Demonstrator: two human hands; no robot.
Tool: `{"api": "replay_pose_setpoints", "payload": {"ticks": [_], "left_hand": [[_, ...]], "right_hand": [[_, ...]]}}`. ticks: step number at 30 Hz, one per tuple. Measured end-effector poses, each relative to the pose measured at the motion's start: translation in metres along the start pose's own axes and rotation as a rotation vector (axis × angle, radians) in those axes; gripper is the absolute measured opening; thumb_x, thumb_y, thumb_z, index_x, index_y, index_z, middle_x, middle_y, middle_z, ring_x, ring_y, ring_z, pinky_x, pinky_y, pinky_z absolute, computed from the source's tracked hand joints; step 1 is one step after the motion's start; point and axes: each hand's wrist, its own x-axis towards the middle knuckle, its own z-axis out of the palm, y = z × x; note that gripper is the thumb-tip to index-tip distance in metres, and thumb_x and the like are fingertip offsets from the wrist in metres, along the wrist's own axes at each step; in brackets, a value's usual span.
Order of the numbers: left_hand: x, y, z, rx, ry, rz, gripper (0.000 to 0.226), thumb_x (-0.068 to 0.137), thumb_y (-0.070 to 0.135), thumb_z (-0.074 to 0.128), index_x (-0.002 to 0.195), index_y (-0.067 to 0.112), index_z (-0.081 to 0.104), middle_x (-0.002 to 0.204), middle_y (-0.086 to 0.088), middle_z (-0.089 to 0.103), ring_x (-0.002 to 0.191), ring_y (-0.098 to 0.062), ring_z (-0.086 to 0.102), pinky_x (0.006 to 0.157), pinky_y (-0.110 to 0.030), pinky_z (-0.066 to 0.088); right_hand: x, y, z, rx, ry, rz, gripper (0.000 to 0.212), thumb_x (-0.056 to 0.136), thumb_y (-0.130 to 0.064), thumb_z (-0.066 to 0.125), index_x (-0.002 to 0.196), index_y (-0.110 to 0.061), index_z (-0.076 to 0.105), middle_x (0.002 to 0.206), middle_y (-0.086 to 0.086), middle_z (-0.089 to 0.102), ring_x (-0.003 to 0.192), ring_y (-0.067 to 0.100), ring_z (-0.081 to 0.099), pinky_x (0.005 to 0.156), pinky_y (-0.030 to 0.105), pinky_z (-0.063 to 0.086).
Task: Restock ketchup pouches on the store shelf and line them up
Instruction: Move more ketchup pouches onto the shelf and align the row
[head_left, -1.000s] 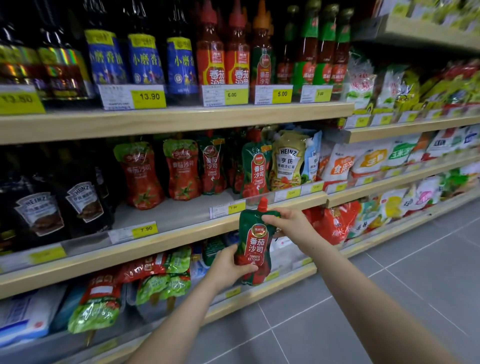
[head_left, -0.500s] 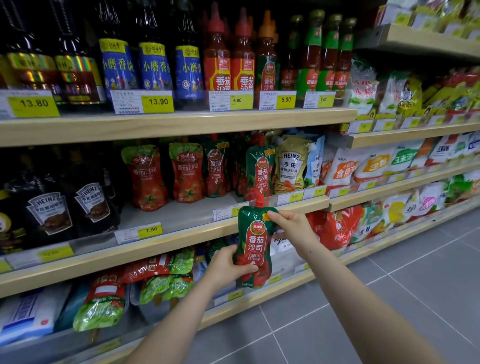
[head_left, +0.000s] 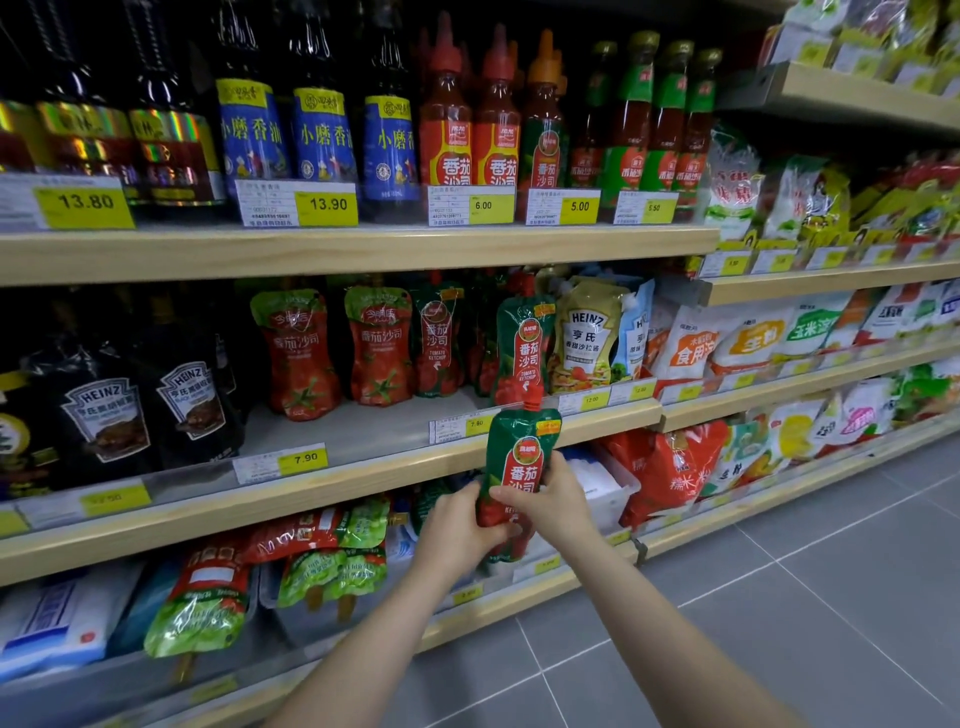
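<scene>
I hold a green-and-red ketchup pouch (head_left: 522, 447) with a red cap upright in front of the middle shelf's edge (head_left: 363, 480). My left hand (head_left: 457, 530) grips its lower left side. My right hand (head_left: 553, 499) grips its right side at mid-height, thumb across the front. On the middle shelf stand two red pouches (head_left: 298, 353) with green tops, then a matching green-and-red pouch (head_left: 437, 340) and another (head_left: 522, 348) nearer the front edge. The bottom of the held pouch is hidden behind my hands.
Black Heinz pouches (head_left: 104, 415) stand at the shelf's left, yellow Heinz pouches (head_left: 589, 338) to the right. Bottles fill the top shelf (head_left: 363, 244). Loose pouches (head_left: 322, 566) lie on the bottom shelf. Grey tiled floor (head_left: 779, 597) is on the right.
My right hand slid from the pouch's top corner down to its middle. The pouch has risen slightly toward the middle shelf's edge, and my view has moved closer.
</scene>
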Motion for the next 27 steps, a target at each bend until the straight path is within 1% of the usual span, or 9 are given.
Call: {"api": "replay_pose_setpoints", "payload": {"ticks": [2,5,8,11,13,15,19,21,27], "left_hand": [[0.002,-0.002,-0.007,-0.038,-0.061,0.002,0.050,0.064,0.036,0.081,0.108,0.022,0.062,0.096,0.006,0.069,0.079,-0.003,0.060,0.066,-0.009,0.044],[0.003,-0.008,-0.017,-0.056,-0.119,-0.011,0.052,0.062,0.035,0.083,0.107,0.021,0.063,0.093,0.010,0.065,0.082,-0.002,0.061,0.064,-0.005,0.043],[0.003,-0.011,-0.017,-0.042,-0.061,0.016,0.040,0.065,0.030,0.081,0.100,0.020,0.065,0.087,0.010,0.066,0.082,-0.006,0.064,0.064,-0.007,0.045],[0.002,-0.007,-0.017,-0.061,-0.005,0.031,0.037,0.066,0.028,0.080,0.099,0.020,0.066,0.086,0.005,0.070,0.078,-0.009,0.065,0.069,-0.022,0.053],[0.003,-0.006,-0.022,-0.049,-0.036,0.050,0.043,0.065,0.031,0.080,0.103,0.021,0.065,0.089,0.003,0.071,0.075,-0.008,0.064,0.072,-0.030,0.055],[0.007,-0.008,-0.040,-0.033,-0.068,0.080,0.055,0.062,0.041,0.080,0.112,0.026,0.061,0.096,0.008,0.070,0.080,-0.005,0.064,0.078,-0.032,0.055],[0.024,-0.019,-0.106,0.330,0.182,0.276,0.063,0.068,0.058,0.070,0.120,0.026,0.056,0.111,0.008,0.062,0.102,-0.011,0.056,0.088,-0.032,0.047],[0.032,-0.031,-0.134,0.580,0.313,0.401,0.056,0.074,0.051,0.070,0.117,0.018,0.058,0.108,0.001,0.063,0.100,-0.022,0.057,0.082,-0.038,0.047],[0.034,-0.073,-0.151,0.956,0.326,0.378,0.047,0.081,0.055,0.042,0.089,0.014,0.065,0.081,-0.003,0.064,0.078,-0.026,0.060,0.066,-0.035,0.045]], "right_hand": [[0.002,-0.002,-0.002,0.001,0.000,-0.012,0.054,0.064,-0.020,0.082,0.108,-0.018,0.051,0.103,0.003,0.066,0.096,0.019,0.063,0.088,0.045,0.052],[0.002,-0.007,-0.003,0.014,-0.020,-0.034,0.053,0.065,-0.020,0.082,0.109,-0.017,0.052,0.106,0.006,0.066,0.096,0.019,0.063,0.088,0.044,0.052],[-0.003,-0.008,0.006,0.021,0.038,-0.060,0.058,0.064,-0.022,0.082,0.110,-0.018,0.047,0.104,0.001,0.065,0.089,0.008,0.060,0.079,0.032,0.052],[-0.007,-0.011,0.018,-0.058,0.112,-0.088,0.065,0.059,-0.027,0.084,0.106,-0.023,0.040,0.091,-0.009,0.060,0.080,0.006,0.056,0.064,0.020,0.043],[-0.006,-0.014,0.022,-0.070,0.129,-0.091,0.064,0.059,-0.025,0.085,0.104,-0.022,0.039,0.091,-0.006,0.061,0.081,0.011,0.057,0.062,0.021,0.043],[-0.001,-0.022,0.020,-0.049,0.128,-0.097,0.061,0.060,-0.022,0.085,0.104,-0.018,0.042,0.096,0.001,0.065,0.086,0.017,0.061,0.073,0.031,0.050],[0.019,-0.055,0.008,0.024,0.131,-0.218,0.063,0.061,-0.020,0.085,0.106,-0.015,0.042,0.103,0.003,0.064,0.092,0.018,0.063,0.085,0.042,0.053],[0.032,-0.074,0.008,-0.008,0.156,-0.292,0.066,0.061,-0.021,0.085,0.110,-0.014,0.041,0.106,0.003,0.063,0.095,0.018,0.061,0.087,0.039,0.052],[0.069,-0.100,0.035,-0.056,0.142,-0.419,0.066,0.064,-0.022,0.083,0.112,-0.019,0.039,0.103,-0.003,0.060,0.097,0.016,0.060,0.082,0.028,0.048]]}}
